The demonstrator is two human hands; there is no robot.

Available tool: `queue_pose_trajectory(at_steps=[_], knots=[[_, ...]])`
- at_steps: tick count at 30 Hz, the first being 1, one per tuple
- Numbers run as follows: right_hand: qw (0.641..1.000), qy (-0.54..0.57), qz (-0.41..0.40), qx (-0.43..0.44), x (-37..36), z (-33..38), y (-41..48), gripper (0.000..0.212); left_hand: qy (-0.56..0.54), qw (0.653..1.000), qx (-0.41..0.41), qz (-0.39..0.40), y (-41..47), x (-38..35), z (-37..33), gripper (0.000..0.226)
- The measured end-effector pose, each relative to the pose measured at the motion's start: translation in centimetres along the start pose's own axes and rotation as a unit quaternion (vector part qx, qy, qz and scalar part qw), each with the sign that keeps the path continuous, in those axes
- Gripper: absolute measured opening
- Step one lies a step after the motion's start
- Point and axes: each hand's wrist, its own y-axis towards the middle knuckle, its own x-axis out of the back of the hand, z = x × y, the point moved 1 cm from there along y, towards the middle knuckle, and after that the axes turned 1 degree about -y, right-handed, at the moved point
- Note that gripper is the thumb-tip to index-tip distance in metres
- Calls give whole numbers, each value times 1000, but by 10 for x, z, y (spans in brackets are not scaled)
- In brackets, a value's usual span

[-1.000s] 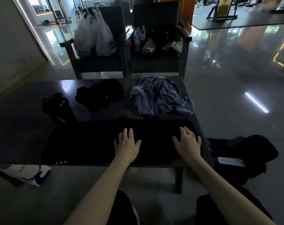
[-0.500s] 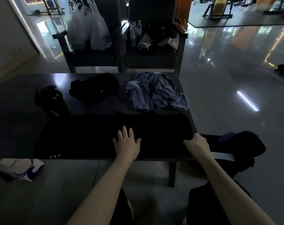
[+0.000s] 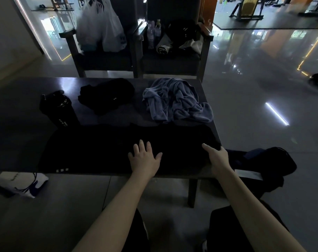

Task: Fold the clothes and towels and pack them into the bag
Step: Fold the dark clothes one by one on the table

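Note:
A black garment [image 3: 92,150] lies spread flat along the near edge of the dark table [image 3: 18,124]. My left hand [image 3: 144,159] presses flat on its middle with fingers spread. My right hand [image 3: 217,157] pinches the garment's right end at the table's corner. Behind it lie a crumpled blue towel [image 3: 174,100] and a bunched black cloth [image 3: 107,95]. A dark bag [image 3: 267,162] sits on the floor right of the table.
A black shaker bottle [image 3: 59,110] stands on the table's left part. Two dark chairs [image 3: 103,59] behind hold white plastic bags [image 3: 101,28], bottles and clothes. A white bag [image 3: 22,182] lies on the floor at the left. Glossy floor stretches to the right.
My right hand went from lying flat on the garment to the table's right corner and took hold of the garment's right end. My left hand stayed pressed in place.

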Motion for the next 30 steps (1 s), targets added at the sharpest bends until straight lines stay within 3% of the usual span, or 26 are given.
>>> queue_pose_trajectory(at_steps=[3,5,9,11,14,17,19,21,22,24,27,28,30], knots=[[989,-67,-21,133,-12,11,-11,27,0,1000,4,-7,-3,-2,-2,73],[954,-146,3,263,-24,19,-21,29,2,1000,19,-1,-3,-2,-5,73],[794,-375,125,462,-48,12,-35,39,-28,999,25,28,-3,4,-6,66],[751,-440,188,456,-54,0,-33,43,-83,996,12,9,0,4,1,58],[738,-505,204,398,-53,-12,-33,44,-234,972,12,-4,4,4,15,52],[720,-514,211,416,-56,-14,-37,40,-350,936,33,-11,0,6,22,52],[693,-539,225,422,-57,-15,-38,41,-342,939,38,-23,-4,8,21,54],[668,-567,234,421,-57,-15,-38,62,-277,959,26,-48,-4,10,17,56],[674,-558,240,420,-56,-15,-37,67,-238,970,5,-57,-4,10,14,56],[723,-508,237,404,-52,-13,-40,65,-150,986,-54,-45,-2,7,10,55],[806,-415,95,410,-41,-13,-42,52,-60,994,-94,-10,0,-4,10,52],[830,-396,40,390,-37,-14,-41,48,-65,994,-87,-7,1,-6,11,51],[895,-361,20,263,-31,-13,-39,66,-95,993,-69,1,1,-9,10,50]])
